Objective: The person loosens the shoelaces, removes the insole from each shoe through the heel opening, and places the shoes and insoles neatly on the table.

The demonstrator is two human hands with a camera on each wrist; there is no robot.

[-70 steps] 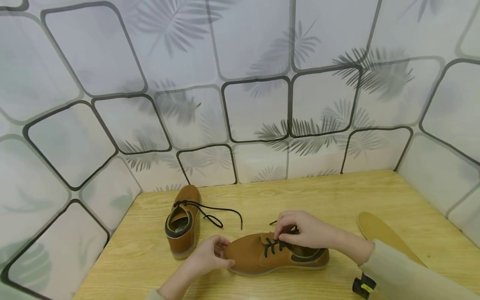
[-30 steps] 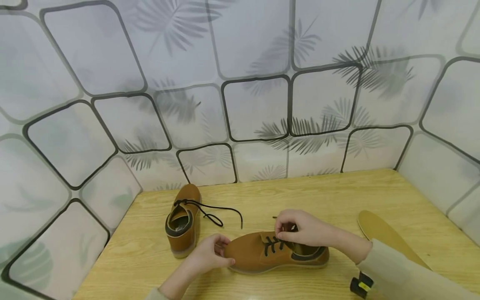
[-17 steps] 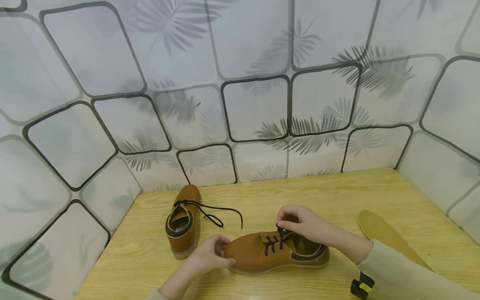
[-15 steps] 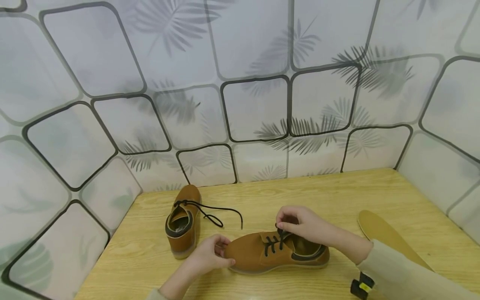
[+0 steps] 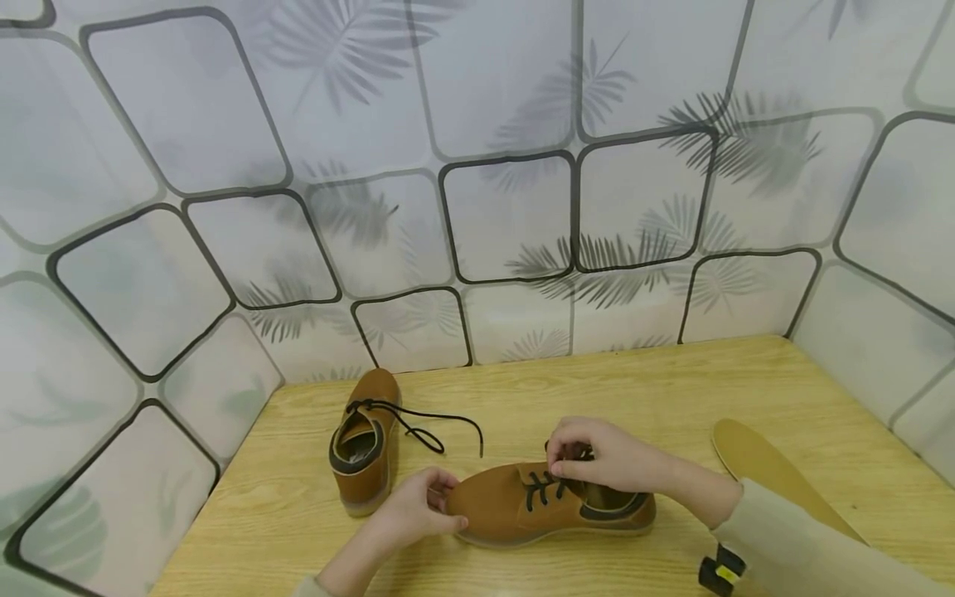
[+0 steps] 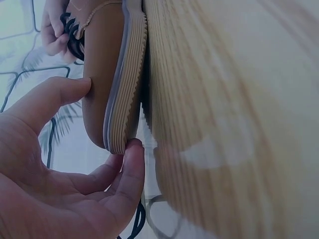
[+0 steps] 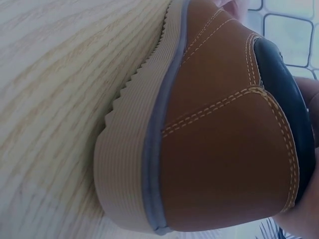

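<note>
A brown lace-up shoe (image 5: 488, 502) with a dark collar lies sole-down on the wooden table, its toe to the left. My left hand (image 5: 410, 512) holds the toe, thumb on the upper and fingertips by the sole edge, as the left wrist view shows on the shoe's toe (image 6: 102, 99). Over the top of the lacing, my right hand (image 5: 608, 454) pinches the black shoelace (image 5: 543, 487) between thumb and fingers; its fingertips partly hide the lace. The right wrist view is mostly filled by the shoe's heel (image 7: 224, 169).
The second brown shoe (image 5: 361, 487) stands at the left, its loose black lace (image 5: 440, 414) trailing right. A tan insole (image 5: 768, 468) lies at the right, partly behind the right sleeve (image 5: 806, 531). A patterned curtain (image 5: 515, 215) encloses the table's back and sides.
My right hand rose slightly with the lace about half a second ago and has since come down lower over the shoe opening. The left hand and both shoes keep their places.
</note>
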